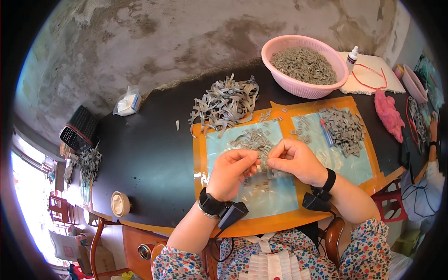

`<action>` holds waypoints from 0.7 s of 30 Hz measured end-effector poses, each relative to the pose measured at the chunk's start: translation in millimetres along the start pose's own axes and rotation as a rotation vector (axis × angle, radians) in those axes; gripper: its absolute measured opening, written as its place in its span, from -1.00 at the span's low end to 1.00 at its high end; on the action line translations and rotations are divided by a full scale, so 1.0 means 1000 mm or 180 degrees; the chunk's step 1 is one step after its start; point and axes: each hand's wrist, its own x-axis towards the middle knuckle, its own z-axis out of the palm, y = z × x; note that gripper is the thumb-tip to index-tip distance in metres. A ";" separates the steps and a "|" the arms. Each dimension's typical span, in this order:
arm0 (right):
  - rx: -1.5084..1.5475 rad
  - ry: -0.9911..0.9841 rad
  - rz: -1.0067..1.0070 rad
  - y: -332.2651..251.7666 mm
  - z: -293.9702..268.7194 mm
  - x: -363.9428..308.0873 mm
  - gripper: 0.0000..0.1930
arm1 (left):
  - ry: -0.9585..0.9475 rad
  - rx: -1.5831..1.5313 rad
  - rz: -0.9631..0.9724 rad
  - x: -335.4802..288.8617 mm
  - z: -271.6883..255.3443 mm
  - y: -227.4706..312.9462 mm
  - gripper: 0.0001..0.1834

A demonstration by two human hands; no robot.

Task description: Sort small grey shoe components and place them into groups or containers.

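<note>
My left hand and my right hand meet close together over a pale blue sheet taped to the black table. Thumb and forefinger are pinched on each hand; what they hold is too small to make out. Just beyond my fingers lies a loose pile of small grey pieces, partly hidden by the hands. A bigger heap of similar grey pieces is to the right, with a red-and-blue pen-like tool along its left side. Behind the sheet, grey strips lie in a tangled bundle.
A pink basket full of grey pieces stands at the back, near a white bottle. A pink cloth lies at the right, where another person's arm shows. Left are a cup, a plastic-wrapped packet and a black basket.
</note>
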 end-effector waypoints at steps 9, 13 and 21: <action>0.0080 0.0175 -0.0030 -0.004 0.000 -0.003 -0.86 | -0.0399 -0.0891 -0.0559 -0.001 0.005 -0.005 -0.90; -0.0412 0.0338 -0.0147 -0.002 0.003 -0.005 -0.87 | -0.0319 -0.0830 -0.0524 -0.004 0.009 -0.007 -0.91; -0.0406 -0.0159 0.0283 -0.008 -0.005 -0.008 -0.87 | -0.0163 0.0248 0.0383 -0.012 0.022 -0.009 -0.89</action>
